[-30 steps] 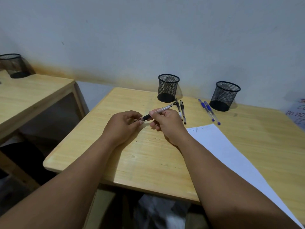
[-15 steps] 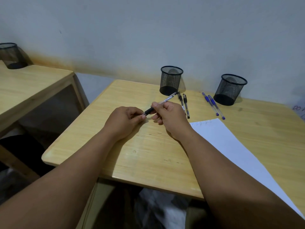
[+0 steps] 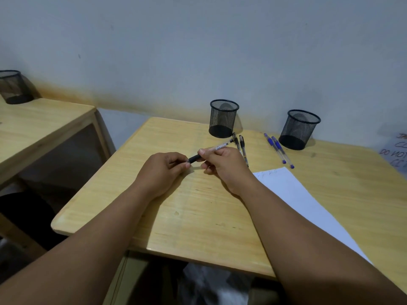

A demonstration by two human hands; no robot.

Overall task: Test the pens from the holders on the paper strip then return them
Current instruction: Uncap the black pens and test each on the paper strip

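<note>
Far left: one black mesh holder [image 3: 13,86] on a second wooden worktop [image 3: 33,126], set apart from the main one by a gap.

Main worktop [image 3: 176,216]: pale wood, light grain, rounded front corner, pushed against a plain pale wall [image 3: 198,40] with a brownish stain along its foot.

Two hands over the middle. Left hand [image 3: 161,170] curled, fingertips pinching the dark cap end of one pen [image 3: 211,150]. Right hand [image 3: 224,164] curled round the same pen's clear barrel, pen held just above the wood, slanting up and to the right.

Two mesh holders at the back: the left holder [image 3: 223,118] and the right holder [image 3: 299,129], well apart, both upright, no pens visible in either.

Two black pens [image 3: 241,146] lying side by side just right of the left holder's base. Two blue pens [image 3: 277,150] lying side by side just left of the right holder. Five pens counted.

One white paper strip [image 3: 297,201] flat along the right, faint marks at its far end, running under the right forearm.

Far right edge: one sheet with handwriting [image 3: 396,153], partly cut off.
</note>
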